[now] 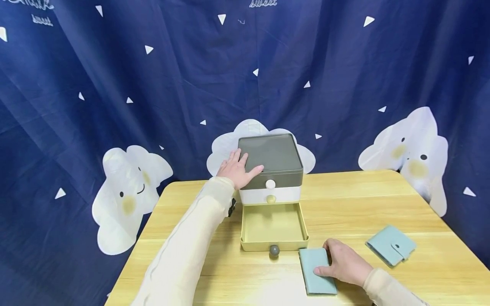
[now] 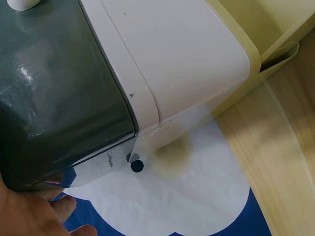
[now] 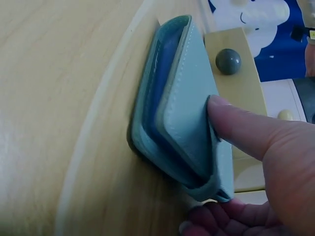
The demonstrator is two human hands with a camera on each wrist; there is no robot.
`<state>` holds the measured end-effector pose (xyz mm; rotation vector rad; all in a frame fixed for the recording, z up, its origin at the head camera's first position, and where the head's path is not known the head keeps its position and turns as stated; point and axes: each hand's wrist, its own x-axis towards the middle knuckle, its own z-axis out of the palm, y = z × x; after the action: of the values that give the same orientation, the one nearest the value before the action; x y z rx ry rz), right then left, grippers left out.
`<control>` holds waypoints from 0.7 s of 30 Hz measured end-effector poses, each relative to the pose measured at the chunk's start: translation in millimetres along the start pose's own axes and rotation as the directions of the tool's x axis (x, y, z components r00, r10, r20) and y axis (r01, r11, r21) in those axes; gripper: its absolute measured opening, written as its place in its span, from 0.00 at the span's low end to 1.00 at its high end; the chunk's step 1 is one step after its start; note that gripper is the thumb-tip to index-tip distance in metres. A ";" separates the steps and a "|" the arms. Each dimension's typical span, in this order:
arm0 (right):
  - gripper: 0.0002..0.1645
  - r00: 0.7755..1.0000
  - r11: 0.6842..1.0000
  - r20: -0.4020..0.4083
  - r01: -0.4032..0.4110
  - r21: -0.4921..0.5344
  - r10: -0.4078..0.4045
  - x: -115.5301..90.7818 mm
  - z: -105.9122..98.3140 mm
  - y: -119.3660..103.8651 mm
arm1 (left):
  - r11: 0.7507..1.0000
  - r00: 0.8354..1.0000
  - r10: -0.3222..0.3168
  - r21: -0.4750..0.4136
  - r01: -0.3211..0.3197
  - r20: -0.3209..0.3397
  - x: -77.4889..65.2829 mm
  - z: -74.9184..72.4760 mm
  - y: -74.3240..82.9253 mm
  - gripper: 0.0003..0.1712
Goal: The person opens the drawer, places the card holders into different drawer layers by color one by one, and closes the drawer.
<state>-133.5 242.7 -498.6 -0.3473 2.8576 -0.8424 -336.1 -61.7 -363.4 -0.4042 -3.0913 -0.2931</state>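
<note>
A small desktop drawer unit (image 1: pixel 272 153) has a dark grey top, a white middle tier and a yellow bottom drawer (image 1: pixel 264 246) pulled out, with nothing lying in it. My left hand (image 1: pixel 234 170) rests on the left edge of the dark top, fingers spread. My right hand (image 1: pixel 346 264) grips a light blue card wallet (image 1: pixel 313 272) at its right side, just in front of the drawer's right corner. In the right wrist view, my thumb presses the wallet's cover (image 3: pixel 189 108) and my other fingers are at its lower edge, partly hidden. Darker blue shows between the covers.
A second light blue wallet (image 1: pixel 391 245) with a snap strap lies on the wooden table (image 1: pixel 344 199) to the right. Behind the table hangs a dark blue curtain (image 1: pixel 183 85) with clouds and white triangles. A round grey knob (image 1: pixel 274 250) sticks out from the yellow drawer.
</note>
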 end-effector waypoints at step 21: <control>0.33 0.991 0.818 0.125 -0.103 0.566 0.039 3.1 -7.9 15.2 | 1.000 1.000 0.003 -0.011 -0.003 -0.005 3.9 1.9 -1.9 0.63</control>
<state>-140.7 258.4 -500.6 -0.1946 2.3417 -1.5456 -340.4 -62.2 -365.5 -0.4071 -3.0850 -0.3112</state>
